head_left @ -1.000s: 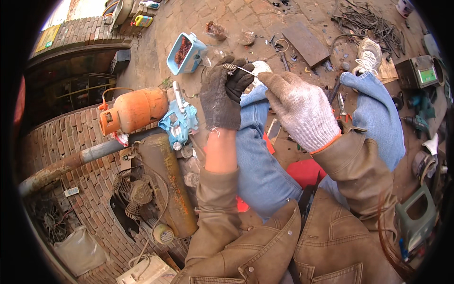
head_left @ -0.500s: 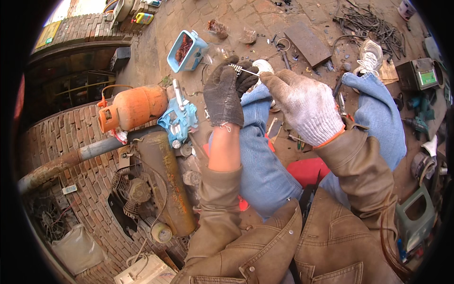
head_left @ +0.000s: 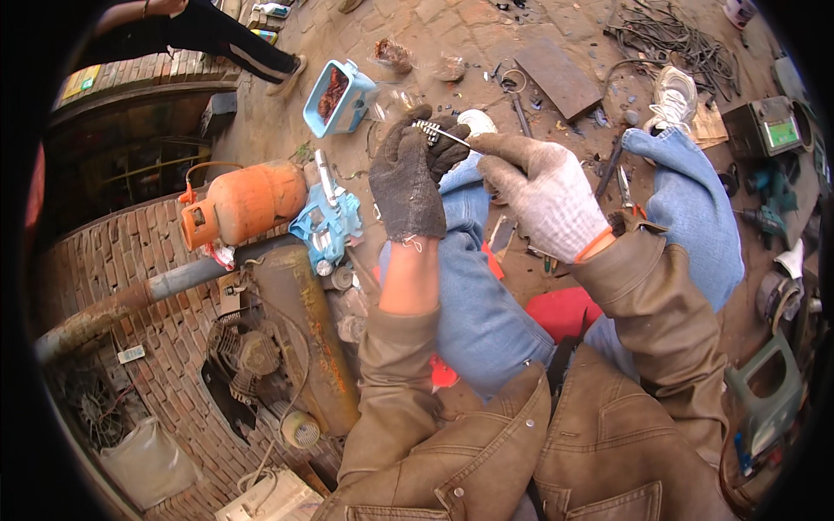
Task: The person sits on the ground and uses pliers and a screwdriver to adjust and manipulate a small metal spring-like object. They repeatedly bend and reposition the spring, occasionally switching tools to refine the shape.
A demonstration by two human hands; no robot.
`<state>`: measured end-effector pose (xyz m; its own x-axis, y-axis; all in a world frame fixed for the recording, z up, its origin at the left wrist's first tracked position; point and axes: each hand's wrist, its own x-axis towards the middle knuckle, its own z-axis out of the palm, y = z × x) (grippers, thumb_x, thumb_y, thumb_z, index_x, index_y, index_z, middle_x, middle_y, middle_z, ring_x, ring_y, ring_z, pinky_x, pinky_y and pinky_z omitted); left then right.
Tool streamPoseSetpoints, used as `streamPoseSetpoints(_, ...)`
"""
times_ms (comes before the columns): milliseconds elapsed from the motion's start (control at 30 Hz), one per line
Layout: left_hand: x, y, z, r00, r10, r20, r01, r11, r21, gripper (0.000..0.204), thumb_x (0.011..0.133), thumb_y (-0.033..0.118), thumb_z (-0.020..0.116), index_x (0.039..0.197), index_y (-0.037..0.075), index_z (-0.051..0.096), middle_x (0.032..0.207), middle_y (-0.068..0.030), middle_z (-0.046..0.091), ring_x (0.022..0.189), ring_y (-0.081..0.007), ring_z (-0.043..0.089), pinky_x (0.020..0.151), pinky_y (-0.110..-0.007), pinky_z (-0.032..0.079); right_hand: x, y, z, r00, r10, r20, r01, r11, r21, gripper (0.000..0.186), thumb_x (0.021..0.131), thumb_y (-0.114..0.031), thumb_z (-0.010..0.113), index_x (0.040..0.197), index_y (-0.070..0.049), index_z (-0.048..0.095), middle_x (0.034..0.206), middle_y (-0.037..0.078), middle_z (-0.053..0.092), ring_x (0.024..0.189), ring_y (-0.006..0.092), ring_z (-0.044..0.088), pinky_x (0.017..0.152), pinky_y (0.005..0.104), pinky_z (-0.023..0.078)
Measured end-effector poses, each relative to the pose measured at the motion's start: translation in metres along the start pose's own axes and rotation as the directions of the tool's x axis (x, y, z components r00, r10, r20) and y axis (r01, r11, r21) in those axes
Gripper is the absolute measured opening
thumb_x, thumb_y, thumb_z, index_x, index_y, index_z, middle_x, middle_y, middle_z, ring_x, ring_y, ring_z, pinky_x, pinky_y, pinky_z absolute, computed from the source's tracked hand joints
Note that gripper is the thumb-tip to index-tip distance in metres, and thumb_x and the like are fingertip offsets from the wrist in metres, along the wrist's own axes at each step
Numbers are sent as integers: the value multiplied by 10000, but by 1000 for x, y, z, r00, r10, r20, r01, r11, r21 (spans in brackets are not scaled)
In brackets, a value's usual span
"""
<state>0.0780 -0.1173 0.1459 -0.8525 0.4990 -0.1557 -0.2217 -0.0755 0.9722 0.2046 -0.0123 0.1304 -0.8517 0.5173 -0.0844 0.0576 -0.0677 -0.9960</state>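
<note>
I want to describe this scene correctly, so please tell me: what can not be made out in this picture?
All in the head view:
- The small metal part in the left hand: too small to identify, half covered by the dark glove's fingers.
- The right hand grip on the thin rod: fingertips turned away.
- The blue tub contents: reddish, too small.
- The green box at the right: bent and cut by the fisheye rim.
- The other person at top left: cut off by the edge.

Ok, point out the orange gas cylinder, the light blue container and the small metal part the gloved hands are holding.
orange gas cylinder [head_left: 248, 201], head view, middle of its body.
light blue container [head_left: 354, 106], head view, right wall.
small metal part [head_left: 429, 131], head view, ridged end at the dark glove.
</note>
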Motion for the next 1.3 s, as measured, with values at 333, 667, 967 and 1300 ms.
streamPoseSetpoints(333, 0, 5, 11, 997, 77, -25, -76, 997, 31, 361, 1000, 121, 544, 1296, -79, 495, 1130, -229, 656, 969, -303, 703, 784, -362, 618, 11, 9, -5, 845, -533, -53, 392, 683, -617, 256, 860, -110, 670, 1113, -94, 706, 896, 62, 702, 761, 231, 675, 641, 358, 547)
streamPoseSetpoints(667, -10, 18, 5, 994, -100, 43, 94, 988, 126, 340, 983, 78, 569, 1280, -82, 520, 1096, -186, 672, 892, -222, 697, 748, -301, 603, 11, 19, -12, 774, -621, 127, 462, 417, -783, 396, 818, -119, 607, 1209, -157, 659, 783, 83, 606, 707, 263, 664, 545, 365, 542)
streamPoseSetpoints(967, -15, 4, 5, 989, -144, 27, 142, 988, 54, 380, 960, 78, 607, 1306, -63, 537, 1124, -158, 670, 910, -218, 698, 757, -325, 600, 19, 28, -2, 821, -544, 173, 448, 426, -786, 436, 833, -109, 573, 1265, -119, 625, 824, 122, 637, 723, 278, 685, 570, 373, 559)
streamPoseSetpoints(1300, -17, -4, 13, 958, -282, 44, 285, 952, -107, 288, 950, 155, 662, 1186, -5, 626, 1028, -81, 683, 877, -184, 688, 756, -292, 584, 10, 27, -10, 839, -521, 156, 388, 372, -843, 481, 829, -114, 588, 1309, -120, 605, 900, 138, 648, 748, 280, 671, 570, 374, 554)
